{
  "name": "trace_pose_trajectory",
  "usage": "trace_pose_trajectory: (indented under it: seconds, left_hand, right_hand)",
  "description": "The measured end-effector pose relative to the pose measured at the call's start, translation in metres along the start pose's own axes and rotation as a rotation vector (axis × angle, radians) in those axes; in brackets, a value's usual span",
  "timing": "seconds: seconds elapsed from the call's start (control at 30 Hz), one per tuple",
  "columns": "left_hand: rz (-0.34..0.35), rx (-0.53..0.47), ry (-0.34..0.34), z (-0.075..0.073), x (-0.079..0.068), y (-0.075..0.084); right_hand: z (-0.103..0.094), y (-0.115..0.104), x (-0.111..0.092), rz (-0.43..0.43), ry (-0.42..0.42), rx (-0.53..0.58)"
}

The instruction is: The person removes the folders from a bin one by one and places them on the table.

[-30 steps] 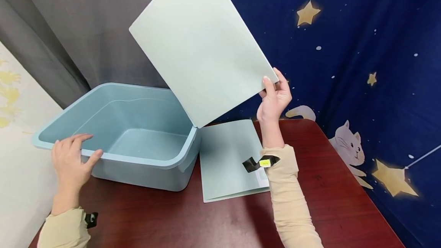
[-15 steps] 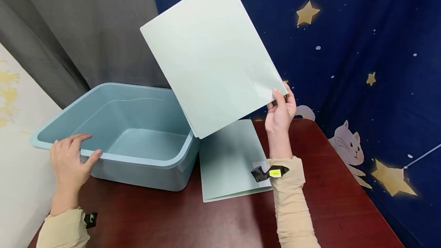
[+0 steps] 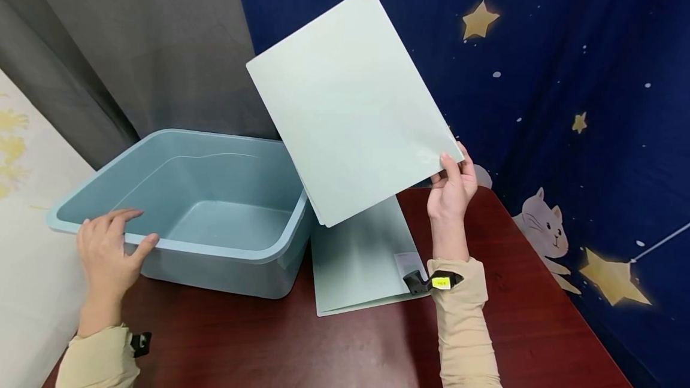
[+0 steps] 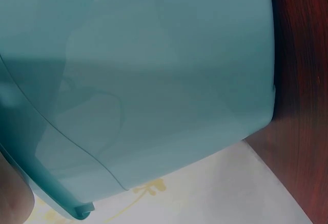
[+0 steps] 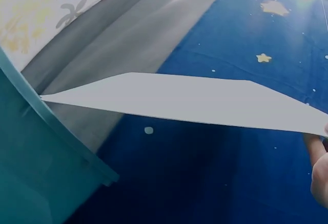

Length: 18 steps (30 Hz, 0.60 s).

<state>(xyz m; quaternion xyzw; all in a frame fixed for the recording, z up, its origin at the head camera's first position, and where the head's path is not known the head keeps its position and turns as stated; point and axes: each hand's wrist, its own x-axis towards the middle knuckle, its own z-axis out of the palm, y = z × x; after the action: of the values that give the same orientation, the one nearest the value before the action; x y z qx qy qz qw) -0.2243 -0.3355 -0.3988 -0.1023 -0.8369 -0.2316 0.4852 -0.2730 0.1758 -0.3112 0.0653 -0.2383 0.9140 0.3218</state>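
Observation:
In the head view a pale green file folder [image 3: 350,106] is held up, tilted, above the table. My right hand [image 3: 453,190] pinches its lower right corner between thumb and fingers. The folder's cover layers part slightly along the left edge. Seen nearly edge-on in the right wrist view, the same folder [image 5: 200,101] reaches left toward the tub. A second pale green folder [image 3: 356,268] with a white label lies on the table, partly hidden beneath the raised one. My left hand [image 3: 110,250] holds the near rim of a blue-grey plastic tub [image 3: 210,277], fingers over the edge.
The tub stands at the left of the dark red wooden table [image 3: 345,352]. Behind it hangs a grey curtain [image 3: 178,47]. A navy curtain [image 3: 544,100] with stars and a cat covers the back right. A white patterned surface [image 3: 32,244] is at far left.
My right hand has moved down and to the right with the folder, which has shifted away from above the tub. My left hand stays on the rim.

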Motion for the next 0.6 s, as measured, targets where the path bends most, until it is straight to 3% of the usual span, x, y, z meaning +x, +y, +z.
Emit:
trace_pose_trajectory:
  seconds: [0.6]
  left_hand:
    - [0.011, 0.004, 0.010, 0.001, -0.001, -0.002]
  right_hand:
    - [-0.028, -0.030, 0.001, -0.146, -0.064, -0.092]
